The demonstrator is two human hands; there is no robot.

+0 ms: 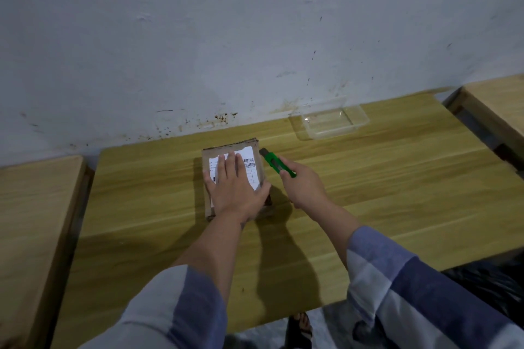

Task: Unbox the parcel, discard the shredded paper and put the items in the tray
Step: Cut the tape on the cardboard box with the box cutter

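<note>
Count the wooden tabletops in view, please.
3: the middle table under the parcel, one at far left, one at far right. Others may lie outside the frame.

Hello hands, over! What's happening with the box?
Left hand flat on parcel. Right hand grips green cutter beside it. Parcel shut. Tray empty, nothing blocking.

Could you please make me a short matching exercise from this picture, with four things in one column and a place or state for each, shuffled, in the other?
Things:
1. left hand
2. right hand
3. cardboard parcel
4. clear tray

Places or states:
A. at the far edge of the table, near the wall
B. lies flat on the parcel's label, fingers straight
C. holds the green utility knife
D. in the middle of the table, still closed

Pairs: 1-B, 2-C, 3-D, 4-A
</note>
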